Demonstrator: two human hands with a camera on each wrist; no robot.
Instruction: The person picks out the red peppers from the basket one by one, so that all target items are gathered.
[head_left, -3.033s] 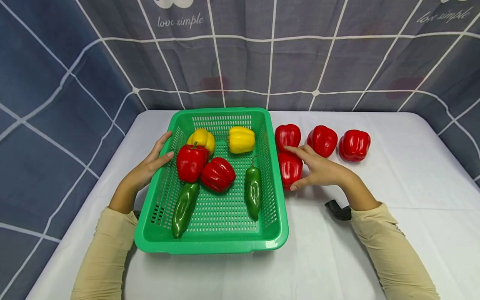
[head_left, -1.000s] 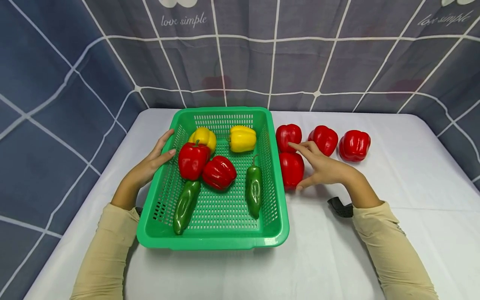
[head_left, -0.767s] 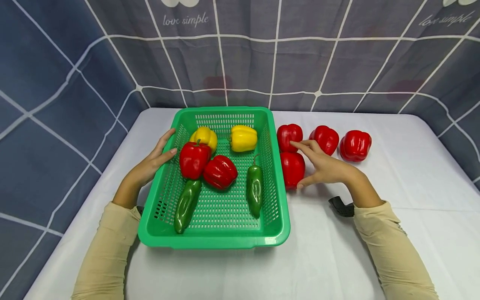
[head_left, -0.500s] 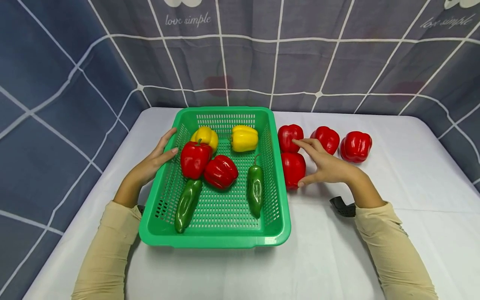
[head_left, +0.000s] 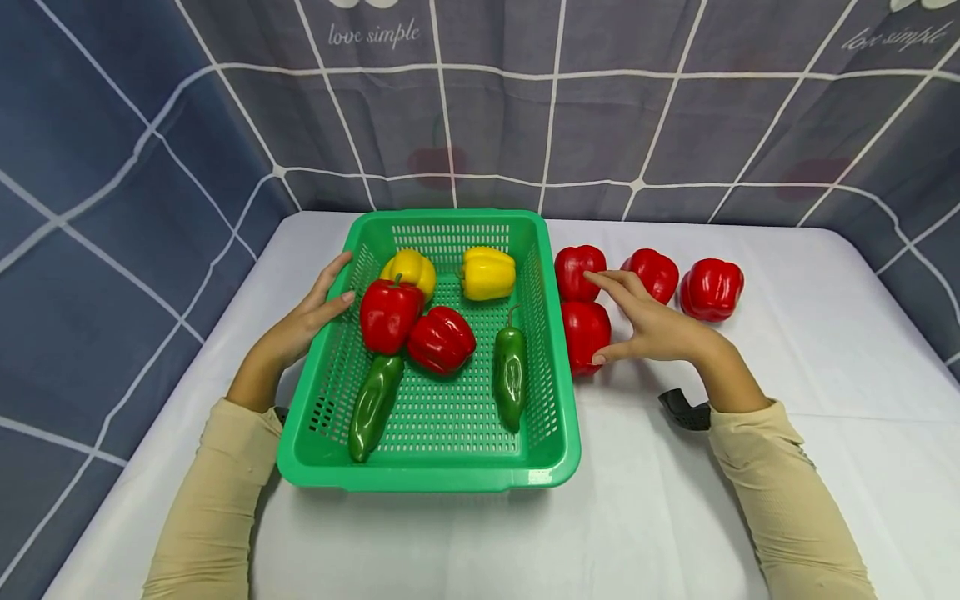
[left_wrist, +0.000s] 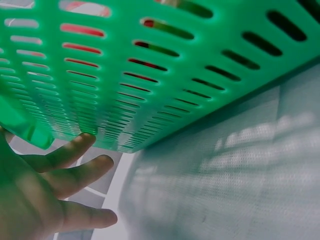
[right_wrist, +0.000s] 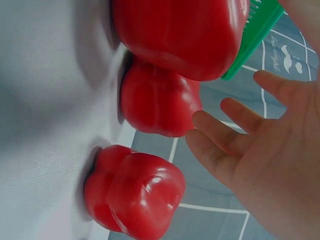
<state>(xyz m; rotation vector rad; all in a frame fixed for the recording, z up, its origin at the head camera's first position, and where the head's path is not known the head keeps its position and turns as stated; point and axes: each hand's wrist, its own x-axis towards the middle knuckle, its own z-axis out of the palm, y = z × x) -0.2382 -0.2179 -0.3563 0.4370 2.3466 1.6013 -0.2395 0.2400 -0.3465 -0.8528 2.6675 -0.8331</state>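
In the head view a green plastic basket [head_left: 427,477] holds red and yellow bell peppers and two long green peppers. My left hand [head_left: 300,325] is at its left rim, the thumb over the rim and the other fingers outside. These fingers [left_wrist: 82,177] look straight and spread in the left wrist view, one fingertip at the slotted wall. My right hand [head_left: 648,325] hovers over the near red bell pepper [head_left: 587,337] beside the basket, thumb and fingers apart. In the right wrist view, a gap shows between its spread fingers [right_wrist: 215,155] and the nearest pepper [right_wrist: 175,35].
Behind the near pepper sits another red bell pepper [head_left: 577,271]. Two more, a middle one [head_left: 654,273] and an outer one [head_left: 712,289], stand to its right on the white tablecloth [head_left: 847,367]. A dark checked curtain [head_left: 495,125] rises at the back and sides.
My right hand has drawn slightly up and back from the near pepper over the three seconds. My left hand keeps its place on the rim; the head view has shifted a little.
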